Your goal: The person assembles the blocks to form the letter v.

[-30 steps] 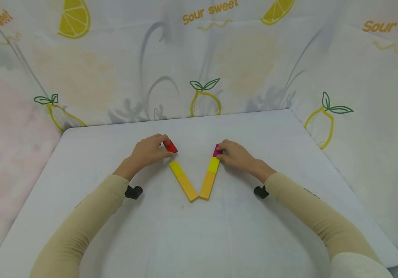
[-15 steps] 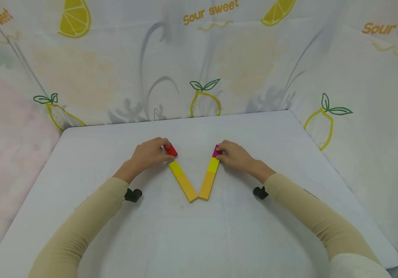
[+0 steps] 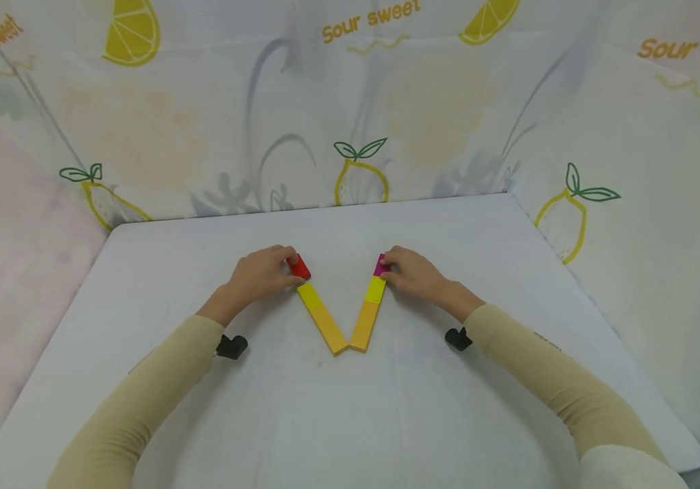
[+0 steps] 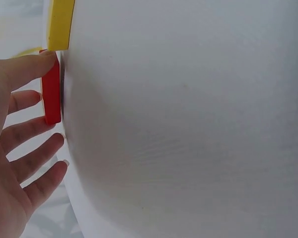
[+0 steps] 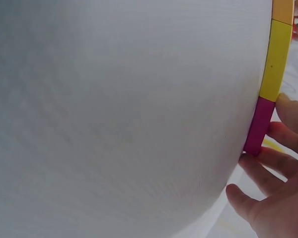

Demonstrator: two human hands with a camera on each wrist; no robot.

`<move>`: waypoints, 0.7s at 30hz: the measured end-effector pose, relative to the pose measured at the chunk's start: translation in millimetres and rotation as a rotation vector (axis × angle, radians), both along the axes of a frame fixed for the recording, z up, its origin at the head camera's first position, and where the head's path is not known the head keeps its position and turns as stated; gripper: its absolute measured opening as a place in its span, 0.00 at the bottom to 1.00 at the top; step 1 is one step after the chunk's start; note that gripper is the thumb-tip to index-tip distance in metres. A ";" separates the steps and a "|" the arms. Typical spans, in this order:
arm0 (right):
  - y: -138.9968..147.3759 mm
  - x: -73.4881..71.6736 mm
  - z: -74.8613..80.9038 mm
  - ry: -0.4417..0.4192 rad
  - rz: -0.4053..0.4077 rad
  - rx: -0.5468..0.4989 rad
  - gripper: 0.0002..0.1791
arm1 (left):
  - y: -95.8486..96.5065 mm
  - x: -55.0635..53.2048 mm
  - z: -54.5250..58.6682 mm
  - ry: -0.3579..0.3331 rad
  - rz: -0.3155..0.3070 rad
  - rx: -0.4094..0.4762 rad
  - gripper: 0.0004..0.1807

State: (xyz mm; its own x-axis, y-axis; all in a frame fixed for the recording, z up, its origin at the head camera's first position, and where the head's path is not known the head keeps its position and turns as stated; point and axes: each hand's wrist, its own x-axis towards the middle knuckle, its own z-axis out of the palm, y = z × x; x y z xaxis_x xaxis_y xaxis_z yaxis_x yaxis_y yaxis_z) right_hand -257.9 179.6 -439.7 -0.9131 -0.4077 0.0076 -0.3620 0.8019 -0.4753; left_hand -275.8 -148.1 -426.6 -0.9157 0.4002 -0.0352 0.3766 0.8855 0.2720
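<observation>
Several coloured blocks form a V on the white table. My left hand (image 3: 259, 273) pinches a red block (image 4: 51, 94) between thumb and fingers, right by the upper end of the left yellow block (image 3: 310, 297). Below that yellow block runs a longer orange block (image 3: 329, 331). On the other side, my right hand (image 3: 414, 273) holds a magenta block (image 5: 260, 125) by its ends, lined up with the right yellow block (image 5: 277, 59). A second orange block (image 3: 364, 327) continues that arm and meets the first one at the bottom point.
The white table (image 3: 350, 421) spreads out around the V. Behind it hangs a curtain (image 3: 203, 122) with lemon prints. A black wrist camera (image 3: 232, 346) sits under the left sleeve and another black wrist camera (image 3: 459, 339) under the right one.
My left hand has brought the red block down toward the upper end of the left yellow block. The right hand and the magenta block stay in place.
</observation>
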 end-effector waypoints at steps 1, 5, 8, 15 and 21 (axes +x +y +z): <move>0.2 0.0 0.1 0.001 -0.001 0.001 0.18 | -0.4 0.3 -0.2 0.000 0.000 -0.003 0.22; 0.1 0.2 0.4 -0.007 -0.005 0.004 0.19 | -1.7 1.3 -1.0 -0.012 0.012 -0.006 0.21; -0.1 0.5 0.0 -0.010 -0.005 0.002 0.19 | -2.0 2.2 -1.2 -0.023 0.021 -0.008 0.21; 0.2 0.2 -1.1 -0.006 -0.007 -0.008 0.18 | -3.8 2.7 -2.7 0.001 -0.003 -0.006 0.20; 0.9 -0.4 -0.1 -0.001 0.003 -0.008 0.17 | -4.6 3.9 -5.1 0.023 -0.007 -0.009 0.20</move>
State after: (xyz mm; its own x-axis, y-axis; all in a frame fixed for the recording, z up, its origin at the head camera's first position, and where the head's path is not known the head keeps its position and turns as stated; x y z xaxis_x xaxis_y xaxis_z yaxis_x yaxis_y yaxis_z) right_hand -258.3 180.4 -439.8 -0.9117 -0.4107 0.0097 -0.3642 0.7970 -0.4818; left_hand -271.9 -152.7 -431.7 -0.9136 0.4063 -0.0178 0.3888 0.8854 0.2548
